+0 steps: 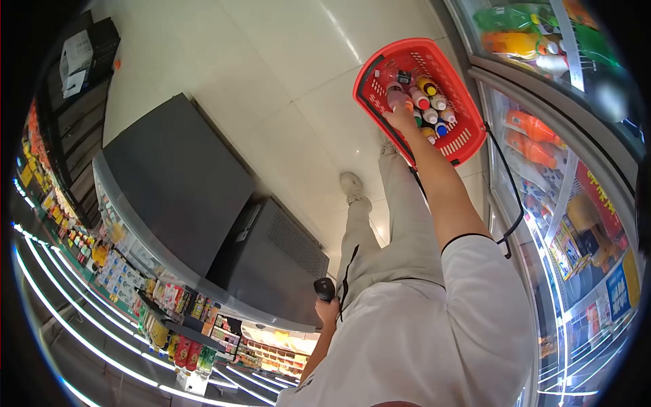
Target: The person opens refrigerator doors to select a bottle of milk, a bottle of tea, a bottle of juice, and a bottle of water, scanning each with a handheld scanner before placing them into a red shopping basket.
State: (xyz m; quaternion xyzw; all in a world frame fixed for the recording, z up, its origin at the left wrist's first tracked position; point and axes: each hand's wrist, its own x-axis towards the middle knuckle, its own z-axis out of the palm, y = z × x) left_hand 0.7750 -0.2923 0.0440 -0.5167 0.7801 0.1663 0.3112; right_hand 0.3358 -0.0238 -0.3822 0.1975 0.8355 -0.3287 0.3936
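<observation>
My right hand (401,119) reaches over the rim of a red plastic shopping basket (468,108). Its fingers are closed round a clear plastic bottle (396,93) that slants among the others. Several bottles with yellow, red, white and blue caps (434,108) stand upright beside it in the basket. Low by my left thigh, my left hand (328,311) is wrapped round a black handheld device with a rounded head, which looks like a barcode scanner (325,289). The lower part of that device is hidden in the palm.
Glass-doored drink coolers (542,136) with bottles inside run along the right, close to the basket. The basket's black handle (519,203) hangs down at its side. Grey cabinets (176,183) stand on my left, with stocked shelves (115,271) beyond. Pale tiles (305,81) cover the floor.
</observation>
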